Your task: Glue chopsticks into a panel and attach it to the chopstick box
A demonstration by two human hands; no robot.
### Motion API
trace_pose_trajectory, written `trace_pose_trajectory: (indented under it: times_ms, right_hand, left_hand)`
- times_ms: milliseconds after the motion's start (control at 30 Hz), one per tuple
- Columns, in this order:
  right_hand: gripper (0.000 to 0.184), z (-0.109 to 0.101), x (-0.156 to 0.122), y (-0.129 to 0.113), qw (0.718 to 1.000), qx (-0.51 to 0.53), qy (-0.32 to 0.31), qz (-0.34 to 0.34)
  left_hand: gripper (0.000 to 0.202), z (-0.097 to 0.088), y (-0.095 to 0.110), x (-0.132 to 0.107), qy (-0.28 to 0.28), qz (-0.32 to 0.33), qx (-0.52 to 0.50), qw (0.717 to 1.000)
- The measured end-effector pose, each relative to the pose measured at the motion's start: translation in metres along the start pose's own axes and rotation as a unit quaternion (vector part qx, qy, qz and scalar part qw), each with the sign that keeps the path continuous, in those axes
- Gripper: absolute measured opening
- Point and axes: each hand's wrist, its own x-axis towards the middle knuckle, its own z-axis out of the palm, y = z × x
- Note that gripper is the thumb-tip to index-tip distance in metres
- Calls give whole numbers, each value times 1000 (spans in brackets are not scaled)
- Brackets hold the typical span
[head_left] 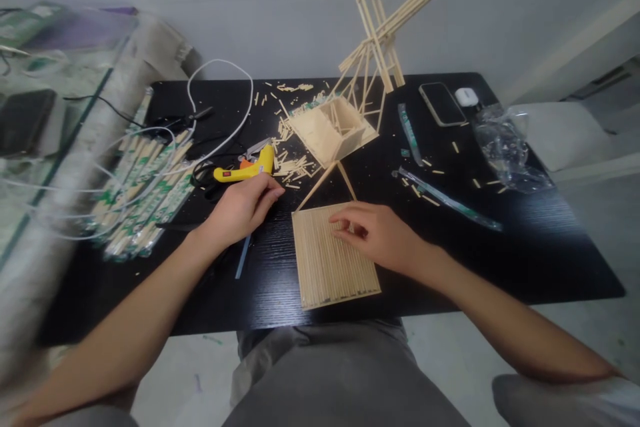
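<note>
My right hand [379, 235] rests on a flat panel of glued wooden sticks [325, 267] near the table's front edge, its fingers curled and pinched at the panel's top. My left hand [243, 208] hovers just below a yellow glue gun [246, 168], fingers loosely curled and reaching toward it; nothing shows inside them. Behind the panel stands a stick-built windmill model [350, 100] with a box base and crossed blades. Two thin sticks [327, 181] lean from the base to the panel.
The black table [500, 240] carries wrapped chopstick packs [145, 197] at left, white cables [220, 107], stick offcuts [293, 167], chopstick wrappers [445, 199], a phone [439, 103], a white earbud case [467, 96] and a crumpled plastic bag [505, 147]. A glass table stands left.
</note>
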Motion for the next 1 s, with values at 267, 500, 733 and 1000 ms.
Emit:
trace_pose_trajectory:
  times_ms: [267,500,733,1000]
  right_hand:
    - [11,21,3,2,991,-80,-99,51]
    - [12,4,-4,-6,988,-62,-123,70]
    - [11,-60,-24,21,984,-66,-35,160]
    - [10,-84,-43,56,966,-136,114,186]
  left_hand:
    - [26,1,-1,0,20,-2,-13,1000]
    - [42,-6,4,0,53,13,21,998]
    - [20,-5,-5,2,94,-6,4,996]
    - [20,-7,0,1,67,-45,2,997]
